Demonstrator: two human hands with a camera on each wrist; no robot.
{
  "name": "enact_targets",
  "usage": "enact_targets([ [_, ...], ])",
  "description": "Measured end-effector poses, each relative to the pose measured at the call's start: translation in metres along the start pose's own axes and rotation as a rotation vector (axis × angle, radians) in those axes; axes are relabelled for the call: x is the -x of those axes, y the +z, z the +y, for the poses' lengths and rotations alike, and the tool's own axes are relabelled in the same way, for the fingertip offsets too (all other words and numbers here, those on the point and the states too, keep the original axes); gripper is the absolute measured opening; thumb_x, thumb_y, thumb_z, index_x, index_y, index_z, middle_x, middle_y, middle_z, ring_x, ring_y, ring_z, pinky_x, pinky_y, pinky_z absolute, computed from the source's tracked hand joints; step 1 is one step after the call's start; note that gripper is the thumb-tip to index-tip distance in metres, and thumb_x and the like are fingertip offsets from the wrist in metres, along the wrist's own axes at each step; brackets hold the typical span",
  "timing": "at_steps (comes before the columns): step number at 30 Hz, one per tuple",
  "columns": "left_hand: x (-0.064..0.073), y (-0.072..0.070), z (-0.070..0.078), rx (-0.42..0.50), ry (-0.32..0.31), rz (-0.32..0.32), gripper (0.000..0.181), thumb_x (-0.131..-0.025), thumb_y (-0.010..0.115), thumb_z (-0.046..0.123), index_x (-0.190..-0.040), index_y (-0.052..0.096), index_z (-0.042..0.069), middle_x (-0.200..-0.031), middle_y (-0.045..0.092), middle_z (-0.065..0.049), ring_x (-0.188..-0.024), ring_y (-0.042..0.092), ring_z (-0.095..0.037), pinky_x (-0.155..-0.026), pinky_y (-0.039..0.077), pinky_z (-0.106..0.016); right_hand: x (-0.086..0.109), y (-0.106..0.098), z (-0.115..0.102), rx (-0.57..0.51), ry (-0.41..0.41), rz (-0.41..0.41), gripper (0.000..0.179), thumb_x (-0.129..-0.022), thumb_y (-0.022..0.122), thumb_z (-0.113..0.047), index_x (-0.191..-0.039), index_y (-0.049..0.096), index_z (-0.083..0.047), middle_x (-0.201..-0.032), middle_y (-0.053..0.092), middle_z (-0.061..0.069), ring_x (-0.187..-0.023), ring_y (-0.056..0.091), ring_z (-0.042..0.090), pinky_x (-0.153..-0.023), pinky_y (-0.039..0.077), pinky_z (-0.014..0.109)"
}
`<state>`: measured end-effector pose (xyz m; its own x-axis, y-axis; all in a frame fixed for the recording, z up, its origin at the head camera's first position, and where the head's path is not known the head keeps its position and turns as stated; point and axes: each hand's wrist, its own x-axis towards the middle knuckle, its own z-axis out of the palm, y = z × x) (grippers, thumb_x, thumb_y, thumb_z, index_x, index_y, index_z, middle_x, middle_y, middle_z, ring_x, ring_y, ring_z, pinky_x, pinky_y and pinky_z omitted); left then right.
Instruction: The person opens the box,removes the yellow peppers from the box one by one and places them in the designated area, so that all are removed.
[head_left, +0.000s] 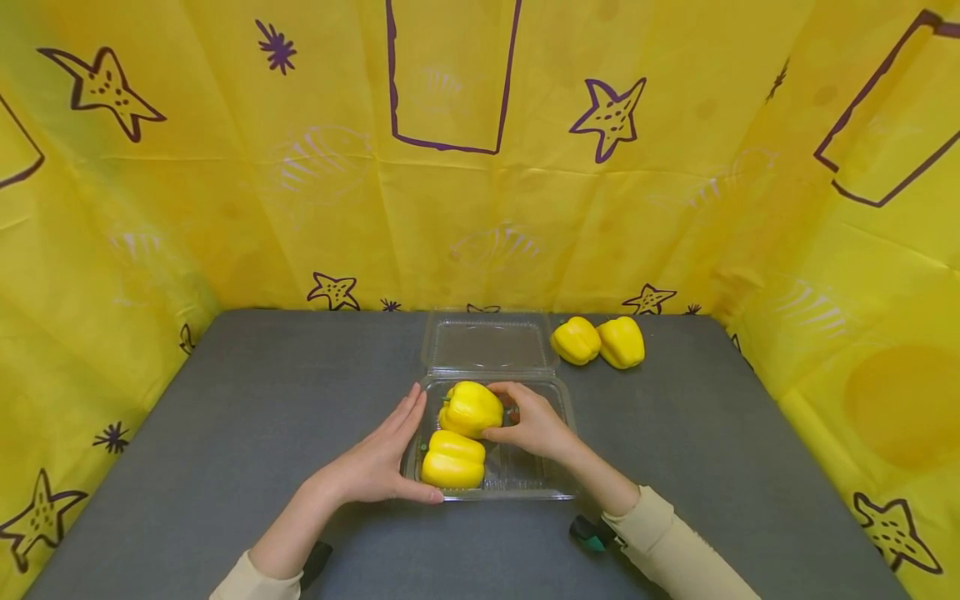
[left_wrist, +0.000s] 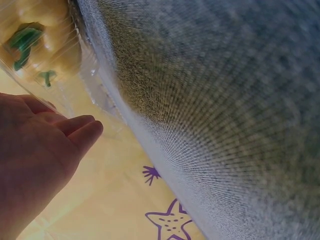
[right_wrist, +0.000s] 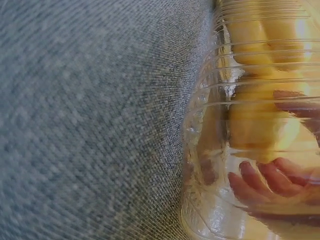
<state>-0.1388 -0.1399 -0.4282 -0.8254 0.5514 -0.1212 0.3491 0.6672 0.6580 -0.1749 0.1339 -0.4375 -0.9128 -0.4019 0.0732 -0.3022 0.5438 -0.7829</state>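
A clear plastic clamshell container (head_left: 525,493) stands on the table with its lid (head_left: 491,343) folded back. Two yellow bell peppers lie in its left half: a front one (head_left: 453,460) and a back one (head_left: 474,408). My right hand (head_left: 534,423) reaches inside and holds the back pepper's right end between thumb and fingers. Through the clear wall, the right wrist view shows that hand's fingers (right_wrist: 275,182) beside the pepper (right_wrist: 252,125). My left hand (head_left: 375,462), fingers straight, rests along the container's left side, its thumb at the front corner. Green stems (left_wrist: 25,42) show in the left wrist view.
Two more yellow bell peppers, a left one (head_left: 576,341) and a right one (head_left: 622,342), lie side by side on the grey table (head_left: 300,375), right of the lid. A yellow patterned cloth (head_left: 450,200) hangs around the table's back and sides.
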Motion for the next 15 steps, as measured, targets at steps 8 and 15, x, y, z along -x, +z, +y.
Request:
enact_targets([
  [8,0.0002,-0.0003,0.0007,0.011,-0.025,-0.013,0.133,-0.066,0.081,0.062,-0.157,-0.002,0.010,-0.163,-0.013,-0.004,-0.148,0.001,-0.029,-0.113,0.019,-0.057,0.0008,0.0004,-0.0013,0.013,-0.001,0.008,0.061,-0.078,0.083,-0.022,-0.130,0.056,-0.006,-0.122,0.060,0.007,-0.103,0.060,0.023,-0.083,0.055,0.038],
  [15,0.0003,0.0004,0.0005,0.009,-0.020,-0.009,0.134,-0.066,0.082,0.062,-0.157,-0.002,0.010,-0.163,-0.012,-0.004,-0.148,0.002,-0.029,-0.113,0.020,-0.056,0.0010,0.0002,-0.0011,-0.014,-0.013,0.018,0.060,-0.078,0.084,-0.021,-0.129,0.057,-0.006,-0.121,0.060,0.008,-0.101,0.061,0.024,-0.081,0.056,0.034],
])
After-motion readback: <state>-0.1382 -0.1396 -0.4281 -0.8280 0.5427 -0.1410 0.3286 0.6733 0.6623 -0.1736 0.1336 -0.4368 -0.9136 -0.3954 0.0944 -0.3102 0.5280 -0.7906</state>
